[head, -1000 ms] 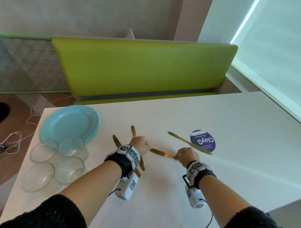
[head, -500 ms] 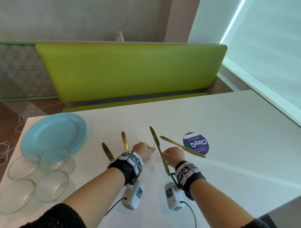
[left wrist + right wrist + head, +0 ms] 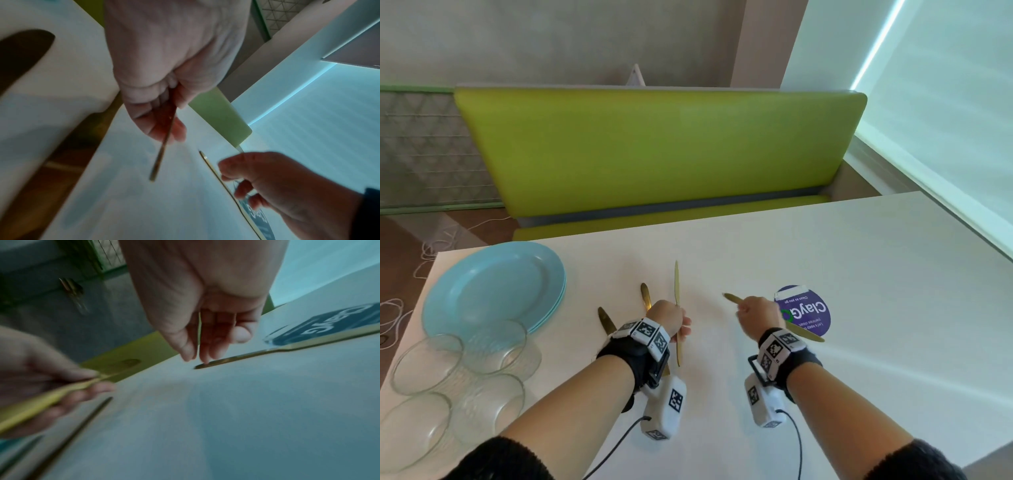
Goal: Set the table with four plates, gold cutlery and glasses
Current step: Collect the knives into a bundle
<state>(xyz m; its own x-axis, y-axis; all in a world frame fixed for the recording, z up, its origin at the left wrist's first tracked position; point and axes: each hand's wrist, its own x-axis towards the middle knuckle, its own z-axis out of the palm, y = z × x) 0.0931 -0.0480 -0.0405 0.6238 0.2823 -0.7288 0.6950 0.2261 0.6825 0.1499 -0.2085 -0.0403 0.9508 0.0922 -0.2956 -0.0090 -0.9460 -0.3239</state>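
My left hand [image 3: 674,320] grips a gold knife [image 3: 676,291] by its middle, lifted off the white table [image 3: 842,394], one end pointing away from me; the left wrist view shows my fingers [image 3: 162,116] curled round it. My right hand [image 3: 755,313] hovers over a second gold knife [image 3: 806,333] that lies across a purple sticker. In the right wrist view its straight fingertips [image 3: 202,357] touch that knife's [image 3: 287,347] near end. Two more gold knives [image 3: 644,294] [image 3: 604,318] lie beside my left wrist, partly hidden. A stack of teal plates [image 3: 493,287] sits at the far left.
Several clear glass bowls [image 3: 489,346] stand in a cluster in front of the plates, near the left edge. The round purple sticker [image 3: 810,308] is stuck to the table. A green bench [image 3: 654,150] runs behind the table's far edge.
The knife that my right hand picked up and lifted has passed into my left hand. My right hand has moved right, onto the knife lying across the sticker.
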